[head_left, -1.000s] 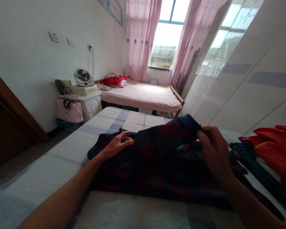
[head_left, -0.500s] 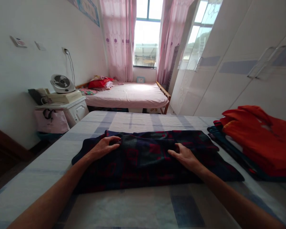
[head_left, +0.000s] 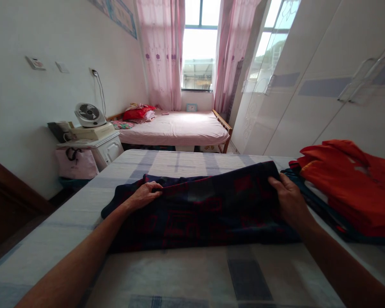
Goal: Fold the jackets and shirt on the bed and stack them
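A dark navy garment [head_left: 199, 209] with red and grey patches lies folded lengthwise across the bed in front of me; its exact kind does not show. My left hand [head_left: 146, 193] pinches its upper fold left of the middle, thumb toward the right. At the right end, my right hand [head_left: 287, 192] grips the top corner and holds it raised off the bed. Between the two hands the upper edge runs taut and slants up to the right. Part of the cloth at the right lies hidden behind my right hand and forearm.
To the right sits a stack of folded clothes with an orange shirt [head_left: 349, 184] on top. The near bed has a white and blue checked sheet [head_left: 179, 278]. Beyond stands a second bed [head_left: 179, 128]; a fan [head_left: 90, 114] rests on the cabinet [head_left: 107, 149], and a wardrobe [head_left: 324, 85] lines the right.
My right hand has moved right from the garment's middle to its right end and lifted that corner. My left hand stays at nearly the same spot on the fold.
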Demonstrator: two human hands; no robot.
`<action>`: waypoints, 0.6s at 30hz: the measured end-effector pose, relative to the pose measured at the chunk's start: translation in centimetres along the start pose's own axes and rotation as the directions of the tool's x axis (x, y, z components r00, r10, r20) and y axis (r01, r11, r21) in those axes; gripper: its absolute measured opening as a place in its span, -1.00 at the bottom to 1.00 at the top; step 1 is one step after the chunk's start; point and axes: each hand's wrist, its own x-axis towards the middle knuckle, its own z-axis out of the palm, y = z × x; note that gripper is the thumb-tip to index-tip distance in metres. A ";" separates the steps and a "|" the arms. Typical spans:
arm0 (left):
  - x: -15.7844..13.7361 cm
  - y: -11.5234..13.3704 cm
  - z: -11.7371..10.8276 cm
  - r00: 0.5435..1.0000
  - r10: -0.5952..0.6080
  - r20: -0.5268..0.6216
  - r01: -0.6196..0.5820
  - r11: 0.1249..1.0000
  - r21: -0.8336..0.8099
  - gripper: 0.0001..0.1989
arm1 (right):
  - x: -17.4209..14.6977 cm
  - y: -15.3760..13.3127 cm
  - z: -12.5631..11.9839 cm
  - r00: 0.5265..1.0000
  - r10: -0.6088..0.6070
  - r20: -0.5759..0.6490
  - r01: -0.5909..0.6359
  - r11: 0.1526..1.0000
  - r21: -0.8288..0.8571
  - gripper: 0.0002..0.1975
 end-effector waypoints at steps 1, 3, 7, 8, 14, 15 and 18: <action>0.0 0.0 0.0 1.000 -0.002 0.016 0.002 1.000 -0.018 -0.63 | 0.0 -0.4 0.0 0.998 0.050 -0.025 -0.047 0.995 0.091 -0.53; 0.1 -0.1 -0.4 0.998 -0.025 0.059 0.032 0.993 -0.113 -0.60 | 0.2 -1.9 -0.2 0.986 0.165 -0.013 -0.154 0.943 0.294 -0.55; 0.5 -0.3 -1.5 0.989 -0.085 0.121 0.120 0.942 -0.314 -0.59 | 1.5 -3.9 -1.0 0.972 0.231 0.050 -0.224 0.835 0.502 -0.59; 0.7 -0.3 -1.6 0.991 -0.084 0.106 0.109 0.957 -0.267 -0.58 | 1.7 -3.6 -1.0 0.973 0.229 0.038 -0.220 0.855 0.469 -0.61; 2.4 -0.5 -0.2 0.995 0.062 -0.081 -0.043 0.974 0.223 -0.59 | 0.7 2.1 1.8 0.952 0.305 0.022 -0.303 0.951 -0.069 -0.76; 2.6 -0.4 0.1 0.991 0.068 -0.116 -0.037 0.967 0.252 -0.60 | 0.4 2.7 2.2 0.948 0.317 0.034 -0.314 0.947 -0.070 -0.76; 3.1 -0.2 0.5 0.981 0.105 -0.163 -0.043 0.939 0.342 -0.63 | 0.4 2.9 1.9 0.957 0.284 0.058 -0.288 0.952 0.102 -0.72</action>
